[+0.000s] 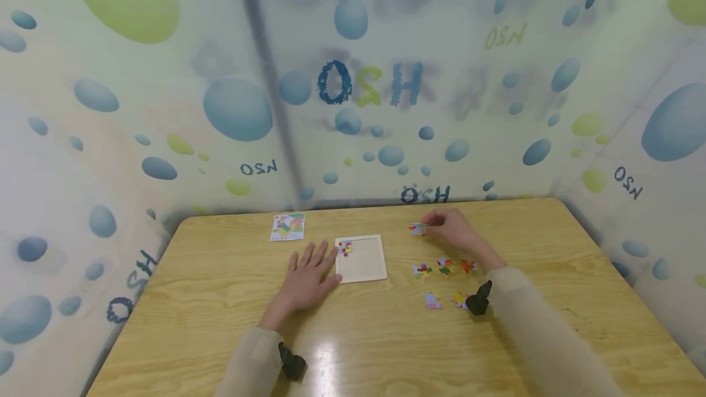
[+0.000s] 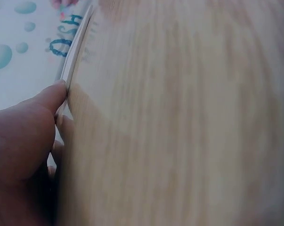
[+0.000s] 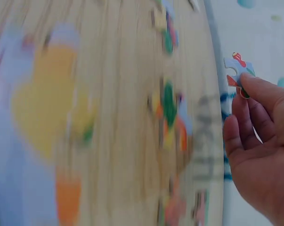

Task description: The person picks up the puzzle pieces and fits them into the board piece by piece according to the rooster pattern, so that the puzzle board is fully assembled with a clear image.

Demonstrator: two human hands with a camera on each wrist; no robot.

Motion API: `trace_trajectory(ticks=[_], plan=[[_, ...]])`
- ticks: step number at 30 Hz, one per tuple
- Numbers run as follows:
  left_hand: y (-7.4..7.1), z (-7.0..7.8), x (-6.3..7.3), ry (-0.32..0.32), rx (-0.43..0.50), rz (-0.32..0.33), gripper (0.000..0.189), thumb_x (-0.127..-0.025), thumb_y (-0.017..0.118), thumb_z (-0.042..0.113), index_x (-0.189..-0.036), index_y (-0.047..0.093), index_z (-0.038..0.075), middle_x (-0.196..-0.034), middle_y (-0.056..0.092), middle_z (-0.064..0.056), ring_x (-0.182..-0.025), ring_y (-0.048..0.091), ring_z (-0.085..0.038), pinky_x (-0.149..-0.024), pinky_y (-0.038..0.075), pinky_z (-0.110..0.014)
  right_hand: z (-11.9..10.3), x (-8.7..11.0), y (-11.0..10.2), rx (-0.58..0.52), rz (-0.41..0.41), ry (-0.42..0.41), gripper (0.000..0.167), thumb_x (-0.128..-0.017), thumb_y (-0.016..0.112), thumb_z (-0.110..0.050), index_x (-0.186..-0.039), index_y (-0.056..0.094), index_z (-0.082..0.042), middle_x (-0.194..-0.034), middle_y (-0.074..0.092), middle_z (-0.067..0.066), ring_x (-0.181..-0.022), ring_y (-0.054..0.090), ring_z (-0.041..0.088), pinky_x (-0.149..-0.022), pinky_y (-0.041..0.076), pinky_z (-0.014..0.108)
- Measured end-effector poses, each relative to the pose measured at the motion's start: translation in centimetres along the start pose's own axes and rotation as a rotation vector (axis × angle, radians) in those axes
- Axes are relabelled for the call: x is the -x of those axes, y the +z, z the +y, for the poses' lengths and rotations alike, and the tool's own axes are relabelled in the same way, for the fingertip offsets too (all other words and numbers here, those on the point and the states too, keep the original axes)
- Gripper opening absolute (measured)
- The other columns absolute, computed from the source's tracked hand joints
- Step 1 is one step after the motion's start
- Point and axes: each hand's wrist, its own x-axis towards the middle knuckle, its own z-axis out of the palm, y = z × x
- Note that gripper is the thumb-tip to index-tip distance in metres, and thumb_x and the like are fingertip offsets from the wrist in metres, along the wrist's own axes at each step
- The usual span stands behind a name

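Between thumb and fingers my right hand (image 1: 453, 228) pinches a jigsaw puzzle piece (image 3: 239, 70), light blue with red and green marks, held over the table right of the tray. My left hand (image 1: 310, 277) lies with fingers spread on the table, its thumb and index touching the left edge of a square pale wooden puzzle tray (image 1: 361, 279). In the tray's upper left corner sits a colourful puzzle piece (image 1: 345, 248). The left wrist view shows the left thumb (image 2: 52, 96) against the tray's edge.
Several loose pieces lie in two rows right of the tray, including one (image 1: 421, 271) in the upper row and a pale one (image 1: 432, 300) in the lower. A square picture card (image 1: 288, 226) lies at the back left. A patterned curtain (image 1: 353, 139) borders the wooden table (image 1: 386, 348).
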Motion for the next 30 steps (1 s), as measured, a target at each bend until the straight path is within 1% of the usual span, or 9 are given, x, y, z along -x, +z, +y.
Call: trace_trajectory(ticks=[4,8,11,13,18,21,23,28,30], plan=[[0.0,0.2,0.1,0.010,-0.002,0.006,0.066,-0.107,0.047,0.045,-0.162,0.033,0.011,-0.169,0.018,-0.017,-0.155,0.007,-0.044,-0.117,0.001,-0.069,-1.0,-0.4,1.6,-0.070,-0.020,-0.006,0.018,-0.096,0.072,-0.012,-0.112,0.072,-0.002,-0.100,0.070,0.009,-0.087,0.065,0.022,-0.074,0.054,0.034],[0.3,0.1,0.0,0.027,0.010,0.027,0.066,-0.107,0.048,0.046,-0.161,0.035,0.009,-0.168,0.020,-0.019,-0.154,0.008,-0.045,-0.117,0.002,-0.070,-1.6,-1.0,3.3,-0.089,-0.055,-0.063,0.015,-0.096,0.072,-0.010,-0.108,0.073,-0.002,-0.095,0.070,0.006,-0.083,0.064,0.018,-0.070,0.053,0.030],[0.5,0.0,-0.1,0.026,0.005,0.025,0.067,-0.107,0.047,0.047,-0.161,0.034,0.011,-0.168,0.019,-0.018,-0.154,0.007,-0.044,-0.117,0.001,-0.069,-2.3,-1.4,4.5,-0.098,-0.093,-0.086,0.015,-0.095,0.072,-0.008,-0.107,0.073,-0.001,-0.095,0.071,0.008,-0.084,0.064,0.020,-0.072,0.053,0.031],[0.6,-0.1,-0.2,0.030,0.001,0.027,0.067,-0.107,0.046,0.048,-0.162,0.033,0.011,-0.169,0.019,-0.017,-0.155,0.007,-0.044,-0.117,0.001,-0.069,-2.9,-1.6,5.4,-0.099,-0.108,-0.078,0.015,-0.094,0.074,-0.009,-0.107,0.074,-0.002,-0.095,0.071,0.007,-0.086,0.064,0.020,-0.074,0.053,0.033],[0.5,0.1,-0.4,0.037,0.006,0.022,0.066,-0.106,0.049,0.045,-0.161,0.034,0.011,-0.168,0.019,-0.018,-0.154,0.007,-0.045,-0.118,0.000,-0.069,-4.3,-2.0,7.6,-0.070,-0.082,-0.072,0.011,-0.093,0.077,-0.010,-0.103,0.076,-0.006,-0.093,0.072,0.002,-0.086,0.064,0.017,-0.078,0.053,0.034],[0.1,0.3,-0.4,0.019,-0.003,0.012,0.065,-0.107,0.050,0.044,-0.161,0.035,0.011,-0.169,0.019,-0.017,-0.155,0.007,-0.044,-0.118,0.001,-0.069,-5.1,-2.3,8.9,-0.074,-0.079,-0.087,0.010,-0.093,0.077,-0.010,-0.102,0.077,-0.006,-0.092,0.072,0.000,-0.086,0.065,0.015,-0.080,0.053,0.034],[0.1,0.2,-0.3,0.007,-0.010,0.005,0.066,-0.107,0.048,0.045,-0.162,0.032,0.012,-0.169,0.017,-0.016,-0.155,0.005,-0.043,-0.118,0.000,-0.069,-5.7,-2.5,9.6,-0.084,-0.084,-0.094,0.010,-0.093,0.077,-0.009,-0.102,0.077,-0.006,-0.092,0.072,0.000,-0.086,0.065,0.015,-0.080,0.054,0.033],[0.0,-0.1,-0.1,-0.006,-0.006,-0.003,0.066,-0.108,0.045,0.048,-0.163,0.030,0.015,-0.170,0.014,-0.014,-0.155,0.003,-0.041,-0.118,-0.001,-0.068,-6.4,-2.9,10.9,-0.071,-0.075,-0.090,0.010,-0.091,0.078,-0.007,-0.101,0.076,-0.006,-0.092,0.071,0.001,-0.086,0.063,0.016,-0.079,0.053,0.031],[-0.2,0.1,0.1,-0.004,0.000,0.002,0.066,-0.107,0.047,0.046,-0.162,0.032,0.013,-0.169,0.016,-0.016,-0.155,0.005,-0.043,-0.118,0.000,-0.068,-6.4,-3.0,11.3,-0.063,-0.072,-0.077,0.010,-0.091,0.077,-0.006,-0.101,0.075,-0.006,-0.091,0.070,0.001,-0.086,0.063,0.016,-0.078,0.053,0.032]])
